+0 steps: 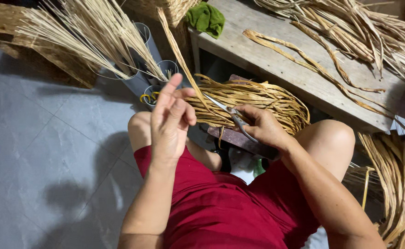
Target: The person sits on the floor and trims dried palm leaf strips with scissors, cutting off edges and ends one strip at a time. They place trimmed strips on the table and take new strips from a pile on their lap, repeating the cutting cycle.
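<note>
Left hand (169,122) is raised with its back to the camera, thumb and fingertips pinched on a long flat strip of dried straw (179,55), pale tan and ribbon-like, which runs up and away from the fingers toward the top of the view. Right hand (263,127) is curled around the handles of a pair of slim metal scissors (228,112); the bright, narrow blades point toward the left hand and are slightly parted at the strip just beside the left fingertips.

Behind both hands lies a thick coiled bundle of straw strips (258,99), golden, fibrous and curving in layers, resting on a dark reddish board (239,138) between the person's bare knees. Red shorts (221,207) of smooth cloth cover the lap.

Farther out, grey plastic tubes (142,78) stand on the floor, holding sprays of thin stiff stalks (87,37) that fan out like broom bristles. A worn wooden table (276,64), rough and pale, carries more loose flat straw (350,32) and a crumpled green cloth (205,18). More straw hangs in a heavy hank (396,184) at the right edge. Smooth grey floor tiles (36,152) spread out to the left.
</note>
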The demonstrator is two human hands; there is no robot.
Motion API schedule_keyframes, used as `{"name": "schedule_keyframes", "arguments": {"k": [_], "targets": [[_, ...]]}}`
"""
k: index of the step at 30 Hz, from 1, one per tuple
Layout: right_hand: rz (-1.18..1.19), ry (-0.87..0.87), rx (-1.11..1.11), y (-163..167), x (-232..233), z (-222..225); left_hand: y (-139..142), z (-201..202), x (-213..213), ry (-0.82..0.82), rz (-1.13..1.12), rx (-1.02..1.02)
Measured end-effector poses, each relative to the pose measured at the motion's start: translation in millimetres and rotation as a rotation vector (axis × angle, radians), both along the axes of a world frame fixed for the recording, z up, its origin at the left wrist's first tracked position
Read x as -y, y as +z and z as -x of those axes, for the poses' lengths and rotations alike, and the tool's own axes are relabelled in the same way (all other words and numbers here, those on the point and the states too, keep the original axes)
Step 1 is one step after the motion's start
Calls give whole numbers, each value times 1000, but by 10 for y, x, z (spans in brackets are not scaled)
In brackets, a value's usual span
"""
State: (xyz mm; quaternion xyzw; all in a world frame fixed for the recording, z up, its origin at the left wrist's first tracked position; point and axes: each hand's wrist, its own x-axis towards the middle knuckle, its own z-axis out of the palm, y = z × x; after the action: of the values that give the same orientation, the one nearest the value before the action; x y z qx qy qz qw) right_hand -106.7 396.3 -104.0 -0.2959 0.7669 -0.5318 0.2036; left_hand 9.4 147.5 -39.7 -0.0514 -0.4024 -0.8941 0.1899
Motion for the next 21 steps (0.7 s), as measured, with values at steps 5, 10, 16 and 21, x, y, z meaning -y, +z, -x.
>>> {"name": "schedule_keyframes", "arguments": {"k": [5,10,16,21], "targets": [[37,-8,29,-94,7,29,-200,83,-43,63,362,71],[121,-62,151,-197,-12,76,-409,88,-291,259,1033,12],[215,-81,249,-163,-60,107,-774,209,-509,-56,1020,344],[375,97,95,-71,-48,75,-1046,291,-608,-54,922,197]]}}
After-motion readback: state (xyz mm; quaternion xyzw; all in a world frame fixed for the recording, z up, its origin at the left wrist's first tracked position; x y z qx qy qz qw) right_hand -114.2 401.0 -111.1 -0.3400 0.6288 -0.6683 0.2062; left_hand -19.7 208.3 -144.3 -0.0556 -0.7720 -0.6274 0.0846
